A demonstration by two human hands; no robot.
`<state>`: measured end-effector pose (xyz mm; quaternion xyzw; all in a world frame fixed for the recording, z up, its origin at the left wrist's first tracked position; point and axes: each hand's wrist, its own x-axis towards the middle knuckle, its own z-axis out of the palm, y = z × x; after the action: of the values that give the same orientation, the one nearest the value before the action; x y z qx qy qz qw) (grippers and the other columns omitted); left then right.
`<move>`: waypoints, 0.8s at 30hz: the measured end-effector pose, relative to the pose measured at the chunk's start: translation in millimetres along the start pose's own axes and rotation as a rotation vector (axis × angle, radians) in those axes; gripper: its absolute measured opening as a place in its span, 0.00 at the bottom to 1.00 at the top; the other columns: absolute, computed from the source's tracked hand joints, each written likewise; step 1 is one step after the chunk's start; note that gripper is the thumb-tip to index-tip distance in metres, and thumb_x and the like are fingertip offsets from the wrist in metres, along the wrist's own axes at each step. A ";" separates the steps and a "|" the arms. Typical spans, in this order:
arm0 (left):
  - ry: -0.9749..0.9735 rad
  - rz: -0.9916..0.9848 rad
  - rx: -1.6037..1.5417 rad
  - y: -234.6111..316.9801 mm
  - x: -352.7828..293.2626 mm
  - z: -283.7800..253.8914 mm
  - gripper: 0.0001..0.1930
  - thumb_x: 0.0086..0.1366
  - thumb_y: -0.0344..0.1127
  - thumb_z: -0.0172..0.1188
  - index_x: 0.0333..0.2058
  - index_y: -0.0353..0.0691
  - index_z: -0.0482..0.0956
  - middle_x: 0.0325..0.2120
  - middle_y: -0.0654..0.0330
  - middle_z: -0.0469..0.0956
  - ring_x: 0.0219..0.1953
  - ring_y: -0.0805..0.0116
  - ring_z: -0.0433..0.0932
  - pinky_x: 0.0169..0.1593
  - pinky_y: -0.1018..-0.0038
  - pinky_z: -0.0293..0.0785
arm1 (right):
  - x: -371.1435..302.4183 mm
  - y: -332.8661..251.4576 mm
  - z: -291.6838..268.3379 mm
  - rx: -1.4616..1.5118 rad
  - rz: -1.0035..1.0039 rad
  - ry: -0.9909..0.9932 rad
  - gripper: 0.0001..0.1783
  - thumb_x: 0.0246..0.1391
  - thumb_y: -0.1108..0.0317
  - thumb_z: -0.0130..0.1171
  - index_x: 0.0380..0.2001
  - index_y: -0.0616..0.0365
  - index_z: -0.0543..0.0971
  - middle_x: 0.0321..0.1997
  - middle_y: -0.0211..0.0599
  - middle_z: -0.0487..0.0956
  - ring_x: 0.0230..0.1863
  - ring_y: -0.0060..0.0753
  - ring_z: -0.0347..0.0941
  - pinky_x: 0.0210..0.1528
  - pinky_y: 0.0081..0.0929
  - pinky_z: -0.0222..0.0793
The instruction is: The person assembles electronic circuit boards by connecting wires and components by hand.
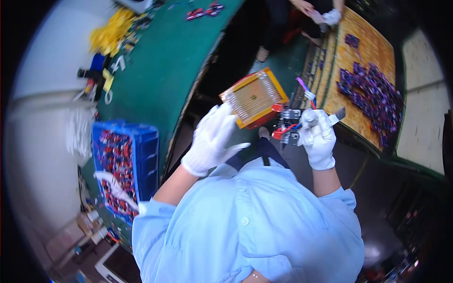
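Note:
White gloves cover both of my hands. My left hand (212,139) has its fingers stretched out and its thumb apart. Its fingertips are at the near left corner of a square amber-edged piece (255,98) with a ridged tan middle; whether they touch it I cannot tell. My right hand (318,137) is closed on a cluster of small black-and-red wired parts (287,125), with red and blue wires. A connector with coloured wires (309,94) stands above that hand. A flat grey metal strip (338,116) sticks out at its right side; its other end is hidden.
On the green table (155,61) at left stands a blue crate (150,160) full of red and dark parts. Yellow pieces (112,30) lie at the table's far side. A wooden board (363,42) at right bears a purple-dark heap (370,94). Another person's hands (321,16) show beyond.

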<state>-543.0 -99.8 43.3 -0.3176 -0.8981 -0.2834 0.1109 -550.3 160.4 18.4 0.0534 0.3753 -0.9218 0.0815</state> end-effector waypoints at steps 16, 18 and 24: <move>0.552 0.005 0.289 -36.5 -88.2 -61.4 0.48 0.41 0.38 0.65 0.58 0.39 0.44 0.53 0.42 0.56 0.53 0.44 0.61 0.53 0.57 0.60 | 25.0 81.5 177.8 -0.031 0.422 -0.504 0.17 0.59 0.62 0.35 0.35 0.63 0.71 0.29 0.36 0.68 0.24 0.21 0.63 0.26 0.17 0.60; 0.634 0.033 0.274 -37.0 -91.0 -70.4 0.44 0.41 0.38 0.64 0.56 0.36 0.51 0.51 0.43 0.60 0.53 0.44 0.62 0.54 0.57 0.59 | 32.6 88.1 182.5 0.164 0.570 -0.634 0.17 0.59 0.63 0.36 0.37 0.63 0.71 0.29 0.36 0.68 0.23 0.22 0.62 0.26 0.17 0.59; 0.728 -0.711 -0.907 -41.5 -105.3 -71.1 0.30 0.48 0.41 0.61 0.48 0.33 0.63 0.40 0.51 0.71 0.43 0.56 0.72 0.47 0.68 0.67 | 36.7 92.4 234.0 0.049 0.730 -0.631 0.18 0.58 0.63 0.38 0.41 0.65 0.71 0.29 0.34 0.69 0.22 0.22 0.63 0.25 0.19 0.59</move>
<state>-486.5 -221.0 43.1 0.0974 -0.6458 -0.7398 0.1620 -577.5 -72.8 116.1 -0.0984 0.2671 -0.8129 0.5082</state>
